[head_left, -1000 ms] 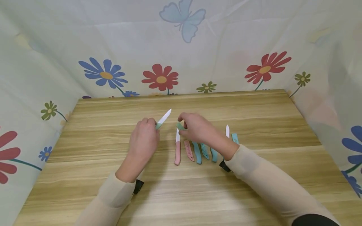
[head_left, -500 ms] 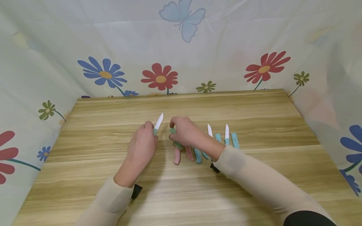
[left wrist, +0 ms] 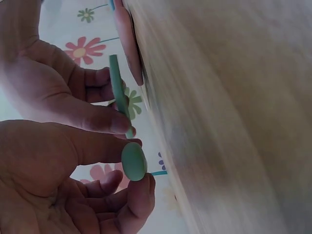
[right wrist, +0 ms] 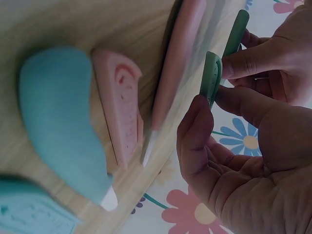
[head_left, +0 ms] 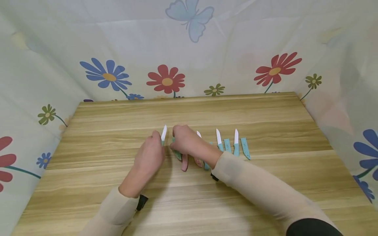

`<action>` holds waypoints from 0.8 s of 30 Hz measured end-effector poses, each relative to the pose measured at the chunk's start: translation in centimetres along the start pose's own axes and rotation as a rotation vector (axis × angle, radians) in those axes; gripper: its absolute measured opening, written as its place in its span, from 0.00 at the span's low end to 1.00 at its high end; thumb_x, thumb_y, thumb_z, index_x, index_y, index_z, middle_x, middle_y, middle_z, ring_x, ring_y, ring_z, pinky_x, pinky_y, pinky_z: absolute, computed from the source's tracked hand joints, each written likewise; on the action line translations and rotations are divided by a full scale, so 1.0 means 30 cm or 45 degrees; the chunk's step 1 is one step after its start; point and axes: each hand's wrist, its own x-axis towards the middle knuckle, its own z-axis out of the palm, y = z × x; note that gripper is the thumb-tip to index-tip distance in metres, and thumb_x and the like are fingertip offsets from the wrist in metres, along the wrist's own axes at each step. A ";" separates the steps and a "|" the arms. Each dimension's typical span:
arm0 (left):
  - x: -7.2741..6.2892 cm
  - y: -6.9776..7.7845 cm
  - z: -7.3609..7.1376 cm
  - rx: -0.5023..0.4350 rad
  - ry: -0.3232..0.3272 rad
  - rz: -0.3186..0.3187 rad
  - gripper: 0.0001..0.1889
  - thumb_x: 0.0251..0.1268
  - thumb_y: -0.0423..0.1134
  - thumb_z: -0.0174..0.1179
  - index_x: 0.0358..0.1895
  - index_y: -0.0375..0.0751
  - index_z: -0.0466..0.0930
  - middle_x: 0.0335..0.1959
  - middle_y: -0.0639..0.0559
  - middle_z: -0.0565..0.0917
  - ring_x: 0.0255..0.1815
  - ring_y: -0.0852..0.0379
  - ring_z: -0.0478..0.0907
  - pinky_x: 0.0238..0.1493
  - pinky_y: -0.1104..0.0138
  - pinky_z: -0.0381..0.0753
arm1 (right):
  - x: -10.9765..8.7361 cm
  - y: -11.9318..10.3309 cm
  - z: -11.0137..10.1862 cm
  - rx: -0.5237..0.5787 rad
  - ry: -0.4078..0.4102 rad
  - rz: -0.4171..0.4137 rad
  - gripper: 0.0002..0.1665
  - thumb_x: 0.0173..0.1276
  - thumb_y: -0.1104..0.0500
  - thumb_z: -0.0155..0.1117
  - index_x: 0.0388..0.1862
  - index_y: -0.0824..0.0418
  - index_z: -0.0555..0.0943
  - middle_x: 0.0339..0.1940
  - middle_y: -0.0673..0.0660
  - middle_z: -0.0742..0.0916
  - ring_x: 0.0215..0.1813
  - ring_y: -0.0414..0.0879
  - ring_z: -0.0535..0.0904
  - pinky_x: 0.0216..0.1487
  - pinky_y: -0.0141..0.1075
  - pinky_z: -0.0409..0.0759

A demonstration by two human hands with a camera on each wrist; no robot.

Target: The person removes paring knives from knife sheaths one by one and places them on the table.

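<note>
In the head view my left hand (head_left: 149, 154) grips a paring knife (head_left: 163, 133) with a white blade pointing away and a green handle. The end of that green handle (left wrist: 133, 162) shows between thumb and forefinger in the left wrist view. Just to its right, my right hand (head_left: 186, 139) pinches a green blade sheath (right wrist: 211, 78) between thumb and fingers. Knife and sheath are held above the table, close together but apart in the head view. Below the right hand lies a pink-handled knife (head_left: 184, 163), its blade hidden by the hand in the head view.
Right of the pink knife lie a pink sheath (head_left: 198, 161), partly covered turquoise knives (head_left: 219, 141), another turquoise knife (head_left: 236, 144) and turquoise sheaths (head_left: 245, 148), side by side. The wooden table (head_left: 88, 154) meets a flowered cloth (head_left: 230, 42) at the back and sides.
The right hand has moved left with the green sheath, nearer the knife. The left hand has drawn the knife slightly back, its blade now more upright in view. More turquoise pieces are uncovered.
</note>
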 end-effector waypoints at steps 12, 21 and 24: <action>0.016 0.004 0.010 -0.013 -0.122 -0.068 0.09 0.68 0.26 0.62 0.42 0.30 0.69 0.28 0.37 0.78 0.27 0.43 0.80 0.25 0.52 0.81 | 0.019 -0.035 0.044 -0.091 -0.102 0.096 0.16 0.73 0.64 0.65 0.23 0.66 0.82 0.08 0.57 0.82 0.12 0.46 0.83 0.22 0.33 0.80; 0.026 0.010 0.011 -0.014 -0.202 -0.063 0.08 0.65 0.24 0.61 0.41 0.29 0.70 0.28 0.39 0.78 0.26 0.46 0.78 0.26 0.54 0.81 | 0.016 -0.063 0.054 -0.046 -0.121 0.174 0.15 0.73 0.69 0.60 0.24 0.67 0.83 0.11 0.60 0.84 0.11 0.52 0.83 0.20 0.33 0.82; 0.026 0.011 0.012 -0.001 -0.201 -0.048 0.08 0.65 0.23 0.61 0.41 0.29 0.70 0.28 0.39 0.78 0.26 0.46 0.78 0.27 0.53 0.81 | 0.011 -0.066 0.058 -0.034 -0.099 0.170 0.14 0.70 0.70 0.59 0.23 0.66 0.83 0.11 0.60 0.84 0.12 0.52 0.84 0.19 0.34 0.82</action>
